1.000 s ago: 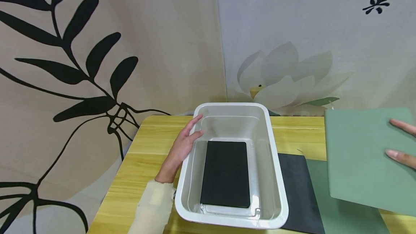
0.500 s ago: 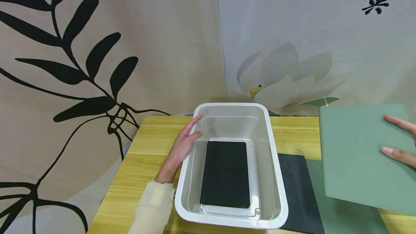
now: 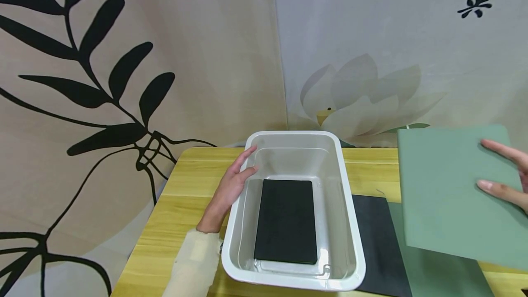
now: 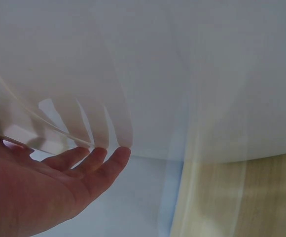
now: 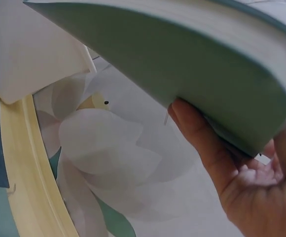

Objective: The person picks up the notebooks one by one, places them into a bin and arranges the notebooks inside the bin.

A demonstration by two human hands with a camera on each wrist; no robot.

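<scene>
On the right in the head view, my right hand (image 3: 511,195) grips a green hardcover notebook (image 3: 449,187), held up above the table and slightly tilted. Thick white pages of the notebook show between its covers in the right wrist view, where the hand (image 5: 254,195) holds its lower corner. My left hand (image 3: 232,186) holds the left rim of a white plastic tub (image 3: 355,242), with the thumb over the rim. Its fingertips (image 4: 125,154) touch the tub's outer wall in the left wrist view. Inside the tub lies a flat black notebook (image 3: 287,221).
Right of the tub, a dark flat rectangle (image 3: 381,242) and a green flat rectangle (image 3: 449,274) lie on the wooden table (image 3: 177,223), the green one partly under the raised notebook. A curtain (image 3: 214,58) with leaf and flower prints hangs behind the table's back edge.
My right hand has brought the green notebook a little leftward and upward. The left hand, the tub and the black notebook have stayed in place.
</scene>
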